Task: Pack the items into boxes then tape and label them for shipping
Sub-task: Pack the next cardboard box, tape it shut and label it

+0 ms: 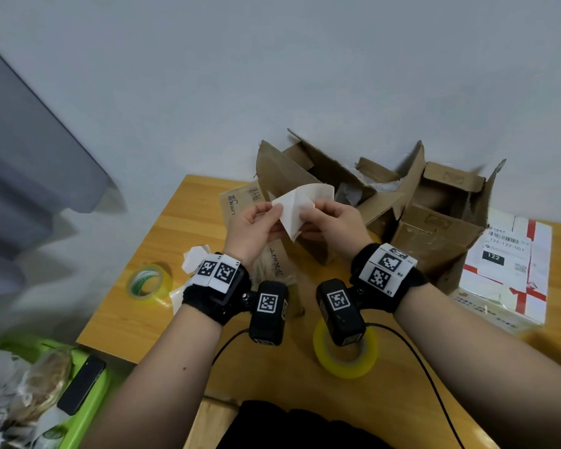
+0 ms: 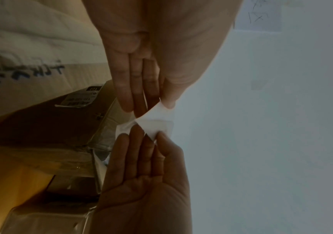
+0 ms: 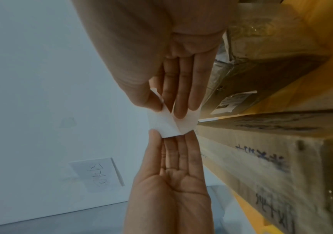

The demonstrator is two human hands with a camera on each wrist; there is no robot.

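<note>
- Both hands are raised above the wooden table (image 1: 188, 254), pinching one white label sheet (image 1: 297, 209) between them.
- Left hand (image 1: 256, 231) pinches the sheet's corner at 9 o'clock between thumb and fingers; the wrist view shows the thumb tip pressed on a white corner (image 2: 157, 117).
- Right hand (image 1: 332, 226) pinches the sheet at its 3 o'clock side, thumb on top, fingers (image 3: 183, 101) stretched behind the paper.
- Label sheet is bent, one layer folded away from the other; it hangs in the air at 12 o'clock from the wrists, in front of the boxes.
- Open cardboard boxes (image 1: 434, 228) stand at 1 o'clock, flaps up.
- White parcel with red stripes (image 1: 515, 270) lies at 3 o'clock, bearing a printed label.
- Yellow tape roll (image 1: 347, 358) sits at 5 o'clock under the right wrist camera; a green-cored tape roll (image 1: 148, 281) sits at 9 o'clock.
- Black phone (image 1: 81, 384) lies on a green tray (image 1: 88, 413) at 8 o'clock.
</note>
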